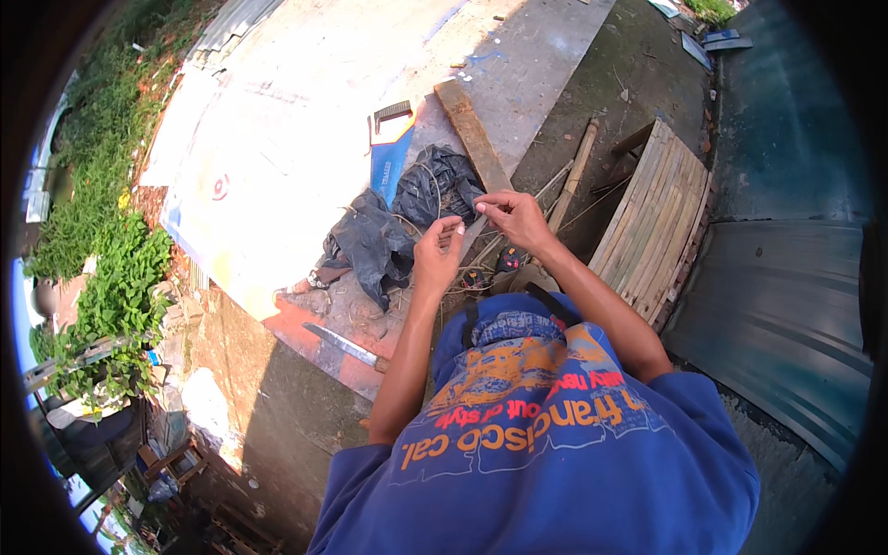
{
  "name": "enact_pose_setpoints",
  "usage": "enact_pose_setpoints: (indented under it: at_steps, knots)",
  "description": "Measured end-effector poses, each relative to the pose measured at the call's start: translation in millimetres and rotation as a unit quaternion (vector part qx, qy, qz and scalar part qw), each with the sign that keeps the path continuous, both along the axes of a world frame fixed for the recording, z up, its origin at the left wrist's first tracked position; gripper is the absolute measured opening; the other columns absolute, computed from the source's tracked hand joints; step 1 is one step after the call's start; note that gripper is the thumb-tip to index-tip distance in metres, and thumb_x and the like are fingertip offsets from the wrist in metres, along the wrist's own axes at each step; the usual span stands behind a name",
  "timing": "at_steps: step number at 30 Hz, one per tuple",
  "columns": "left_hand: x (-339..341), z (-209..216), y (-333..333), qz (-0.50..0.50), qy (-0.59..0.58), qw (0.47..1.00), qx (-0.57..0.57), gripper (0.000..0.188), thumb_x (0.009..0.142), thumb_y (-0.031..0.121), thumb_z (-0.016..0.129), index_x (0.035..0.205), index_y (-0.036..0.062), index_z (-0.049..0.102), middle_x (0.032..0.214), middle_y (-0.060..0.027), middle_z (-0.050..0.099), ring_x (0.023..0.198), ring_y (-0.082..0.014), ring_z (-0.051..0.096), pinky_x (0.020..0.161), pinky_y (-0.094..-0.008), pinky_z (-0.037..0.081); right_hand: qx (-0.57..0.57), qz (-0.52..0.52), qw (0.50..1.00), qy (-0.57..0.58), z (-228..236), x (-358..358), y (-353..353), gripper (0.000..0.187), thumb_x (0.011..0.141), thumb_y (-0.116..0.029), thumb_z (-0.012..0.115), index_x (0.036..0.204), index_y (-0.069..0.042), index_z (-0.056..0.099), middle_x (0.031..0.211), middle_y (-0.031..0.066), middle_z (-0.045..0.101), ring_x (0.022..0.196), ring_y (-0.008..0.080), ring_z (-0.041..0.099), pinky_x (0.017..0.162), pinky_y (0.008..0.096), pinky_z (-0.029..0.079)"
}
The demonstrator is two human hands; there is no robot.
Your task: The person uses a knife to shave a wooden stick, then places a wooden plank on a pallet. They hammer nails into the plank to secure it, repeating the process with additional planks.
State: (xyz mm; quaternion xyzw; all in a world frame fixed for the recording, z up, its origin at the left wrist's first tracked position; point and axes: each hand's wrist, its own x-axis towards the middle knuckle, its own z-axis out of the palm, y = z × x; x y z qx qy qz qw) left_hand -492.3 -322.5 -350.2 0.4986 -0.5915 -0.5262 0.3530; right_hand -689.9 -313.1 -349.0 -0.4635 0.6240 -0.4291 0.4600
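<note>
In front of my body, both hands are raised close together above a low board. My left hand point(438, 253) pinches the lower part of a thin greyish strip point(474, 230) between thumb and fingers. At its upper end, the fingertips of my right hand point(515, 219) are closed on the same strip. What the strip is made of I cannot make out. Just beyond the hands lie crumpled black plastic bags point(370, 242), with thin pale strands across them. A handsaw point(392, 155) with a blue blade rests behind the bags. Beside it is a wooden plank point(472, 135).
A long knife point(340, 344) with a wooden handle lies on the board point(546, 69) to the left. Right of me stand a bamboo-slat frame point(653, 217) and a bamboo pole point(575, 171). Metal sheeting point(777, 287) bounds the right side. Green plants point(116, 305) grow at far left.
</note>
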Motion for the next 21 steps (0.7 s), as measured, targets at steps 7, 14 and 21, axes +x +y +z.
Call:
enact_pose_setpoints:
  at_steps: [7,14,21]
  knots:
    - [-57.1,8.7,6.3,-0.229,0.093,0.956,0.159,0.028,0.095,0.003,0.070,0.121,-0.0044,0.068,0.108,-0.0089,0.074,0.099,-0.0121,0.069,0.088,-0.0254,0.054,-0.036,-0.161,0.986,0.022,16.2,-10.2,104.6,0.019,0.096,-0.014,0.073,0.110,-0.001,0.077,0.095,0.0061,0.071,0.072,0.0093,0.063,0.062,0.0264,0.049]
    - [-115.1,9.8,16.2,-0.340,0.114,0.910,0.210,0.035,0.092,-0.002,0.071,0.126,-0.0047,0.064,0.107,-0.0076,0.072,0.098,-0.0115,0.068,0.087,-0.0242,0.055,-0.046,-0.253,0.966,0.040,20.5,-41.9,143.9,0.021,0.099,-0.014,0.069,0.113,0.000,0.075,0.092,0.0062,0.069,0.073,0.0090,0.062,0.063,0.0269,0.050]
    - [-176.8,-1.8,-2.0,-0.373,0.040,0.908,0.186,0.033,0.093,0.001,0.072,0.125,-0.0016,0.066,0.100,-0.0025,0.069,0.091,-0.0088,0.063,0.084,-0.0233,0.052,0.030,-0.340,0.940,0.018,11.5,-102.7,173.7,0.031,0.100,-0.024,0.067,0.119,0.000,0.071,0.094,0.0104,0.072,0.077,0.0136,0.066,0.067,0.0298,0.052]
